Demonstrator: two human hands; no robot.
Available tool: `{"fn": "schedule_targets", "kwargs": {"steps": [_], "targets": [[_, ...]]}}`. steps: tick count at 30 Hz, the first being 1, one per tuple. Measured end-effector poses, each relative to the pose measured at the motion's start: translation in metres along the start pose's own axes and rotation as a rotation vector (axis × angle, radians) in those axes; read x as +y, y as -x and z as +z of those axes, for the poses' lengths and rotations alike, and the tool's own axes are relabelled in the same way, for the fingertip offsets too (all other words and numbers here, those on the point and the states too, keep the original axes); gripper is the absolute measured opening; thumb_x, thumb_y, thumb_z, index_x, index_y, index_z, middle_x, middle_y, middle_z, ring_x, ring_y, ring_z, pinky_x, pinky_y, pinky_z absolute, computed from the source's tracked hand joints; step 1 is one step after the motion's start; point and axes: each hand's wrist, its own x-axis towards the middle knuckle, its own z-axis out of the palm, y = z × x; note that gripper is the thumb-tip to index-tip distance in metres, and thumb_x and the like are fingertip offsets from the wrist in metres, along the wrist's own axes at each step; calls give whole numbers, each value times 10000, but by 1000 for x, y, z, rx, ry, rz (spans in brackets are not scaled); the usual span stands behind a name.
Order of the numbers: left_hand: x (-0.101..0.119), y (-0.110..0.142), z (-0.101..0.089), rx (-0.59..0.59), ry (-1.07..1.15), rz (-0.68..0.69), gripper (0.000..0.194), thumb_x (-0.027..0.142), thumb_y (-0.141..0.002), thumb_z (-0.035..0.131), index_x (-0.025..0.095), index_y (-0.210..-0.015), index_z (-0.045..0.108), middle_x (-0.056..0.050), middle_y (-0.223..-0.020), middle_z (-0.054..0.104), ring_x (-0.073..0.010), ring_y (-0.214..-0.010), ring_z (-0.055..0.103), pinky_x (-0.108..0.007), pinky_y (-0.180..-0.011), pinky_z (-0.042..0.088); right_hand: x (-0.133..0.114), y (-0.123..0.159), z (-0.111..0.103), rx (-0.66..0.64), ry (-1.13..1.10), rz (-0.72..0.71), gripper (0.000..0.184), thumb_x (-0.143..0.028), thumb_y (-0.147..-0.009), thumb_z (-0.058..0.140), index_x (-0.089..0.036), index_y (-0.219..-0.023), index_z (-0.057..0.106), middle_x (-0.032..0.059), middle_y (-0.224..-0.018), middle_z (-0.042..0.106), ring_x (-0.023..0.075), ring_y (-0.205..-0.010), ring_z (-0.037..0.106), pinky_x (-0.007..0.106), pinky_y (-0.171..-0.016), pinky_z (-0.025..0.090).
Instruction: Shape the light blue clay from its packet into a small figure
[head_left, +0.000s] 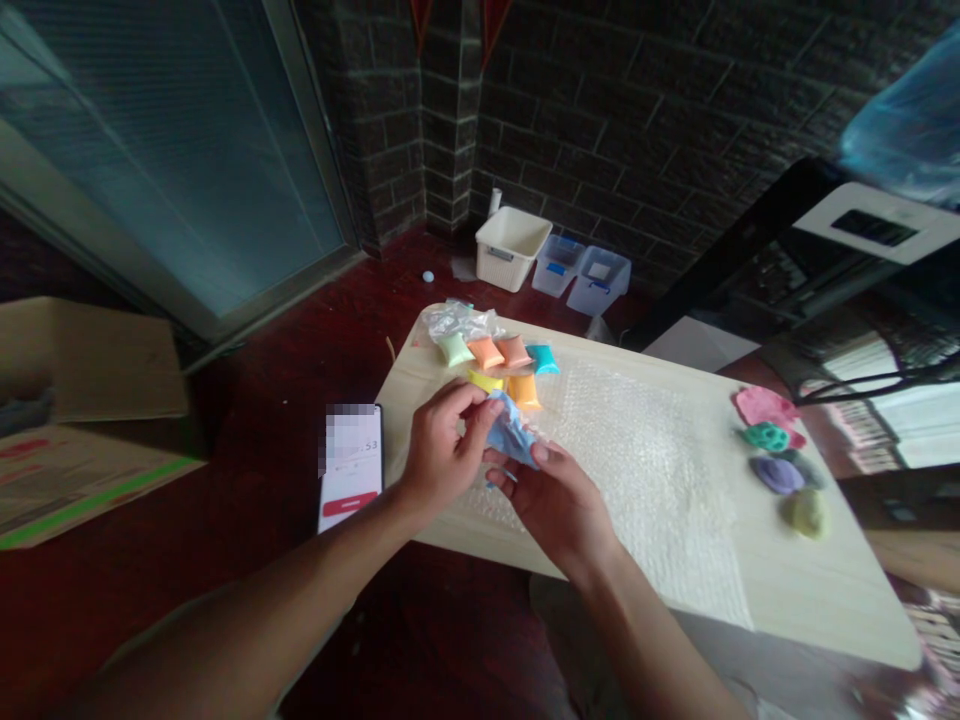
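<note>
At centre, the person's left hand (442,440) and right hand (561,498) — fingers curled, both partly closed — pinch one blue piece (511,432) between them. "53" reads on the single phone (351,465), lower left of centre; six coloured packets (486,352) and, at right, four modelled lumps (780,475) sit on one table (855,600).

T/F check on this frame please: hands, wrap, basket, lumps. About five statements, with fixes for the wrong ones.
1. The left hand and right hand both touch the blue piece. True.
2. The wrap is on the floor. False: the wrap is on the table.
3. The purple lump is between the green lump and yellow lump. True.
4. The white basket is on the table. False: the white basket is on the floor.
</note>
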Motion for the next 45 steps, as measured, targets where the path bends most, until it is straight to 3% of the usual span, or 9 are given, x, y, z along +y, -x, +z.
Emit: {"fn": "schedule_targets", "kwargs": {"steps": [3,9,19,31,38,45], "targets": [[1,3,2,-2,4,14,271,287,-1007,573,216,-748,539,1,-743,574,-160,-707,561,-289,-654,419,-2,-2,0,15,-81,56,245,-440,-814,849,-292,-1004,804,-2,-1138,806,253,-990,727,390,-888,544],[2,6,5,-23,-20,51,284,261,-1006,572,219,-731,516,8,-713,548,-155,-678,535,-300,-648,397,-1,-7,-4,105,-91,51,154,-417,-877,798,-294,-968,812,-11,-1117,815,255,-1067,684,401,-892,546],[5,6,7,-20,-41,64,297,274,-1020,551,223,-732,498,6,-718,527,-160,-674,520,-310,-642,391,0,-9,-4,75,3,-50,244,-513,-932,723,-289,-935,820,12,-1121,807,289,-1183,663,475,-1040,491],[11,6,7,13,-8,71,296,260,-1016,567,221,-732,492,9,-720,526,-154,-676,526,-304,-640,398,-3,-2,11,20,-63,29,292,-562,-917,679,-321,-1047,782,11,-1235,766,325,-1325,574,557,-1106,465],[9,6,8,32,-31,48,295,277,-1011,577,218,-732,501,20,-703,503,-144,-655,510,-301,-629,383,-5,1,14,57,-143,26,273,-562,-841,751,-322,-965,790,8,-1147,780,305,-1168,630,508,-1059,488],[6,4,4,96,1,50,298,257,-1001,584,210,-724,483,26,-686,486,-141,-652,495,-294,-621,372,1,5,9,123,-35,-47,228,-431,-807,865,-288,-979,817,4,-1069,782,210,-930,664,332,-817,507]]}}
